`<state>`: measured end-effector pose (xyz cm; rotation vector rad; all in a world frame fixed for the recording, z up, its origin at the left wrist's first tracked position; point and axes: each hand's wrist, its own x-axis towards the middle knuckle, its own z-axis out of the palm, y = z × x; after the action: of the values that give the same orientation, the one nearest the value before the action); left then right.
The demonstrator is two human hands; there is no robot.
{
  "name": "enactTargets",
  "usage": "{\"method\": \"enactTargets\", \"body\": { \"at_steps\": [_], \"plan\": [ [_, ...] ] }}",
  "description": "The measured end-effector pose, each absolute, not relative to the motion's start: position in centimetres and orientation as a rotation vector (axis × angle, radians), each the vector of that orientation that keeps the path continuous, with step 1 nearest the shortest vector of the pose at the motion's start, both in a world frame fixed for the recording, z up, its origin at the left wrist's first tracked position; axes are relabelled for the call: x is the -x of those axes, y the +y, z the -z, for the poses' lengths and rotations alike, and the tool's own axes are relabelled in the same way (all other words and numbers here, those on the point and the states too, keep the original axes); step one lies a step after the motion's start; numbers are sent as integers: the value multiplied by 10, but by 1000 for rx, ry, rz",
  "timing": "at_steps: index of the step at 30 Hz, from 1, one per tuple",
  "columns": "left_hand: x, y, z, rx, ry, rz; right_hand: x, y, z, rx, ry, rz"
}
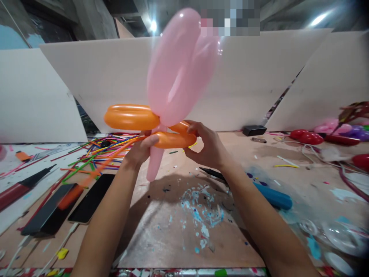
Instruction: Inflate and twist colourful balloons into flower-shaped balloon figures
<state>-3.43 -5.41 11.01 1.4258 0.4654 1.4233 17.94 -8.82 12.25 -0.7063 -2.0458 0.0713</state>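
Note:
A pink balloon [178, 73] with large upright loops and a short stem below is held over the table. Around its neck sits an orange balloon [132, 117], one loop pointing left and another bent to the right. My left hand [142, 149] is closed at the neck, thumb on the orange balloon near the pink stem. With thumb and fingers curved, my right hand [203, 142] grips the far end of the right orange loop. A thin uninflated orange tail trails down to the left past my left wrist, its end blurred.
Many uninflated balloons [100, 154] lie at the left, near a phone [92, 198], a black box [49, 211] and a dark red pump [23, 188]. A blue cylinder [272, 195] and red balloons [307, 136] lie right. White panels [115, 77] stand behind.

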Motion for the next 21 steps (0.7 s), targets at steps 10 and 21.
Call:
{"method": "enactTargets", "body": {
  "at_steps": [10, 21],
  "plan": [
    [17, -50, -98, -1313, 416, -1286, -175, -72, -112, 670, -1716, 10],
    [-8, -57, -103, -1048, 425, -1556, -168, -79, -124, 384, -1003, -1297]
  ]
}}
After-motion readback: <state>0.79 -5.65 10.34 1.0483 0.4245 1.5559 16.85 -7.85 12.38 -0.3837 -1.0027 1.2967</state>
